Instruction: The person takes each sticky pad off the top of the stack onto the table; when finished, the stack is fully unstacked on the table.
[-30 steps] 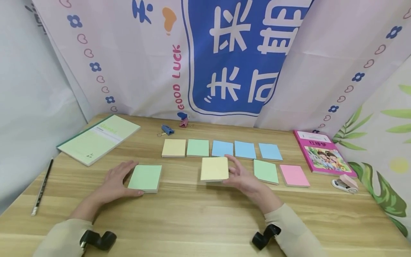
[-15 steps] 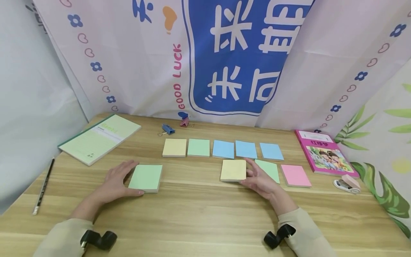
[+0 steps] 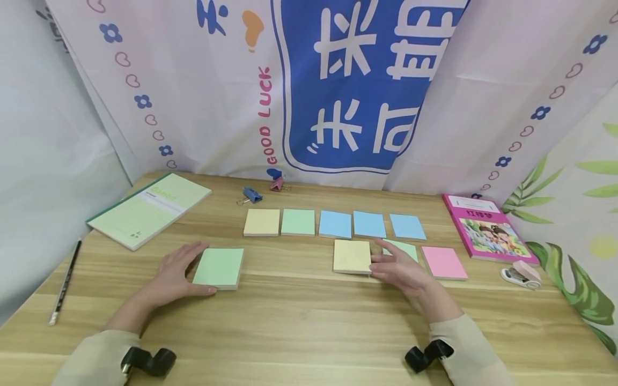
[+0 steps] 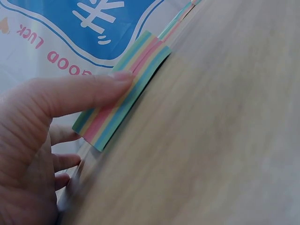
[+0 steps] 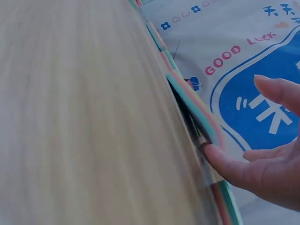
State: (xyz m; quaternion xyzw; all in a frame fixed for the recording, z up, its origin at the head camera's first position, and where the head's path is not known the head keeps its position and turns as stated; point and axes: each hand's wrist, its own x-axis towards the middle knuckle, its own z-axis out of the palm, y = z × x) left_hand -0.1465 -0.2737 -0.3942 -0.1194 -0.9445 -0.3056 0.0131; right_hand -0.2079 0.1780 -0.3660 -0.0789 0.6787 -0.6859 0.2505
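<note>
In the head view, my left hand (image 3: 176, 276) grips a green-topped sticky note pad (image 3: 219, 267) by its left side, thumb at the near edge. The left wrist view shows that thumb pressed on the striped side of the sticky note pad (image 4: 123, 91). A yellow-topped sticky note pad (image 3: 352, 256) is at mid table with my right hand (image 3: 403, 271) at its right edge, fingers spread. Seen from the right wrist, that pad (image 5: 194, 101) is tilted, one edge raised over the table, with a fingertip at its corner. Another green pad (image 3: 401, 250) is partly hidden behind the right hand.
Behind lies a row of yellow (image 3: 262, 222), green (image 3: 298, 222) and several blue pads (image 3: 335, 224). A pink pad (image 3: 444, 262), stapler (image 3: 520, 275) and pink book (image 3: 490, 230) are on the right. Left are a notebook (image 3: 149, 209) and pencil (image 3: 65, 281); binder clips (image 3: 252, 194) lie behind.
My right hand has carried the yellow pad rightward and down to the table, then loosened its fingers and drawn slightly right of it. My left hand has stayed on the green pad.
</note>
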